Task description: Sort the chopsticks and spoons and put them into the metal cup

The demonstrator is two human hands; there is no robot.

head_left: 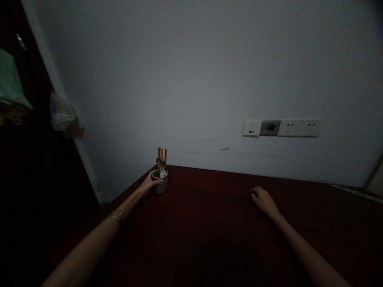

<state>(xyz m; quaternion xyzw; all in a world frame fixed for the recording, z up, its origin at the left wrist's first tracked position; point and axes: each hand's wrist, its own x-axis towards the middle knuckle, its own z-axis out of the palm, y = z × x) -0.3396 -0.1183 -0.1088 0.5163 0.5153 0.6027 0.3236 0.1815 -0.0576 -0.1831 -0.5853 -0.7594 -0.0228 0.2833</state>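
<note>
Canister [160, 187] dull grey; sticks [162, 154] in it orange-yellow; spoons [158, 161] silver-grey, plus a white piece [163, 173] with a blue mark, pattern too small to resolve. Tabletop [209, 223] dark red-brown; wall [185, 79] pale grey with thin dark scuffs [226, 149]; socket panels [295, 128] white, one dark-grey module [263, 129] among them. Door [38, 167] near-black; cloth [10, 79] pale green; bag [62, 115] translucent whitish.

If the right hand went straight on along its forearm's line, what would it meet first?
Probably the wall behind the table: the right hand points forward and inward, toward it, though depth is hard to judge here.
</note>
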